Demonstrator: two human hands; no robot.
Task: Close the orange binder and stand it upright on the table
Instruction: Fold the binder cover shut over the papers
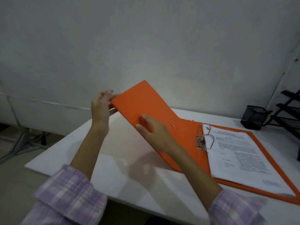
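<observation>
The orange binder (146, 101) lies open on the white table (113, 176). Its left cover is raised at a slant off the tabletop. My left hand (101, 108) grips that cover's outer left edge, fingers over the top and thumb beneath. Along the cover's near edge my right hand (154, 132) holds on, fingers on the orange face. The right half lies flat, with a stack of printed papers (240, 158) threaded on the metal rings (204, 137).
A black mesh pen cup (254, 117) stands at the table's back right, beside a black wire rack (290, 114). A plain wall rises close behind the table. The table's left edge drops to the floor, where metal legs (21, 143) show.
</observation>
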